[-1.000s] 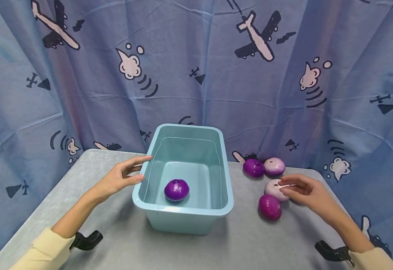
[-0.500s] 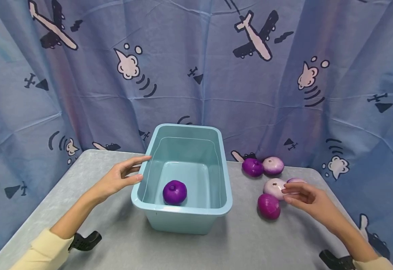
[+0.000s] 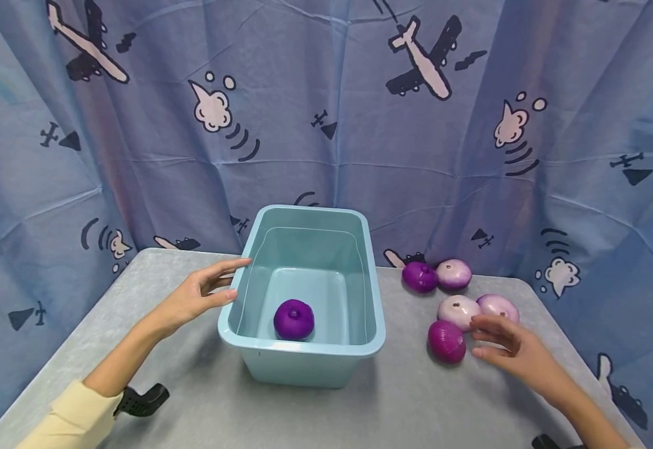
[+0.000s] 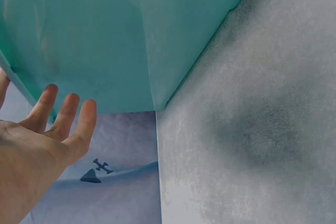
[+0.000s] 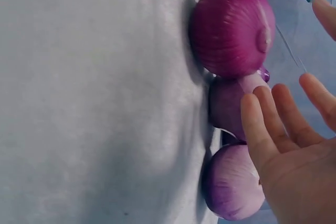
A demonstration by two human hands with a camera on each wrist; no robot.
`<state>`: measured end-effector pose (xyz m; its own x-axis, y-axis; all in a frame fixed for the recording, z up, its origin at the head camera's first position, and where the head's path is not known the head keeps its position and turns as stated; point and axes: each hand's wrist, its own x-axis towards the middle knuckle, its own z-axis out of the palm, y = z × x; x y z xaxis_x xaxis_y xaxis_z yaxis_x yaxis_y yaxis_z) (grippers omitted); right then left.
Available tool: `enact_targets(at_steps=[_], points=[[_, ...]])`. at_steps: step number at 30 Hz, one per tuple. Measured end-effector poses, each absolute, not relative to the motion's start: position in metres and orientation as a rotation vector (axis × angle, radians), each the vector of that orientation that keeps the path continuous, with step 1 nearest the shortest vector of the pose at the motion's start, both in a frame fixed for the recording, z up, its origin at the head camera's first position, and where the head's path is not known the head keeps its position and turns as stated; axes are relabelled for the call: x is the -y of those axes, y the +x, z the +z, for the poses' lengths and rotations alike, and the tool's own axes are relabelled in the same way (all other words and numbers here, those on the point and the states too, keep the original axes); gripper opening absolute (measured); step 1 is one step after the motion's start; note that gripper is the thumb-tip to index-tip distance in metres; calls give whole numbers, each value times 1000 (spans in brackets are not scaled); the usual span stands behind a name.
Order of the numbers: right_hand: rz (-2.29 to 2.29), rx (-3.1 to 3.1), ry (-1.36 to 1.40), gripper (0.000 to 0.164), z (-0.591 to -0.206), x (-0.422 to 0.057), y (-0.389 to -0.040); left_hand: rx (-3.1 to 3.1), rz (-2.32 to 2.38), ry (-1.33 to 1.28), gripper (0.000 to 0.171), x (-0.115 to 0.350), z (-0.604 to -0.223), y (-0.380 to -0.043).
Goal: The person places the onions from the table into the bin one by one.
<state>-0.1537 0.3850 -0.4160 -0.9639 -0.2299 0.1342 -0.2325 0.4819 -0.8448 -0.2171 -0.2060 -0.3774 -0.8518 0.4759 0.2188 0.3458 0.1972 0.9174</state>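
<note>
Compared with one second earlier, your right hand [image 3: 519, 357] has drawn back toward you, uncovering the pale purple onion [image 3: 499, 305] at its eleven o'clock; the dark onion [image 3: 294, 320] in the bin [image 3: 298, 369] has rolled so its stem end now faces you, while your left hand [image 3: 194, 299] keeps its place at the bin's nine o'clock. Your right fingers and thumb stand apart, holding nothing; contact with the onions cannot be confirmed. Your left fingers are extended and apart, reaching the rim without gripping it. The bin is smooth blue-green plastic, rounded at the corners, with a rolled rim; the dark onion sits on its floor toward six o'clock, squat and round. At the bin's three o'clock lie the glossy white onion [image 3: 459, 312] and the magenta onion [image 3: 446, 342], finely ribbed, with a deep purple onion [image 3: 419, 277] and a two-tone onion [image 3: 454, 274] beyond them, side by side. The magenta onion and the bin's raised side wall stand between your right hand and the bin's interior. The table [image 3: 281, 424] is mottled grey; at twelve o'clock hangs a creased blue curtain [image 3: 304, 93] printed with aeroplanes.
</note>
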Motion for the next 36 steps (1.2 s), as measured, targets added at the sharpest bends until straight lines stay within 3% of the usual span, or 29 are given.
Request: enact_targets(at_steps=[16,21,36], points=[[1488,2747,339,74,-431,-364,-147,-2339,1742,806,54,205,-376,-216],[1478,2781,266,75,-432,-357,-148,-2343,1737,808,54,205,-376,-216],[1382,2658,402,75,-445,-350,-158,-2327,1742,802,54,205,-377,-217]])
